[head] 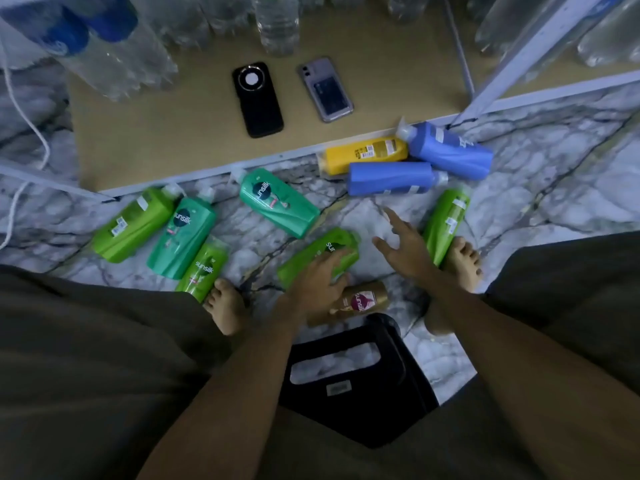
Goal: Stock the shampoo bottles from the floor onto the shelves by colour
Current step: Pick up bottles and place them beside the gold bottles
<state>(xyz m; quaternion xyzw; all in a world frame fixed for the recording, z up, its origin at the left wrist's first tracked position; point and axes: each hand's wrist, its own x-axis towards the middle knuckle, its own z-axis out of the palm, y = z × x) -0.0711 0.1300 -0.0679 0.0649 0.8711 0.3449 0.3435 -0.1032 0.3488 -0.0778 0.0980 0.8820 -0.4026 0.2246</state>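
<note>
Shampoo bottles lie scattered on the marble floor. My left hand [317, 282] rests on a light green bottle [341, 242], fingers wrapped over it. A gold bottle [360, 301] lies just under that hand. My right hand [403, 244] hovers with fingers spread, beside another light green bottle [446, 223]. Two blue bottles [391, 178] [450, 150] and a yellow one [363, 154] lie by the shelf edge. Two teal bottles [277, 202] [181, 237] and two more light green ones [131, 226] [202, 271] lie to the left.
The lowest shelf board [173, 133] holds a black phone [258, 98], a grey phone [325, 88] and several clear water bottles [277, 22]. A black stool [363, 393] stands between my legs. My bare feet [225, 306] touch nearby bottles. A white cable [31, 133] hangs left.
</note>
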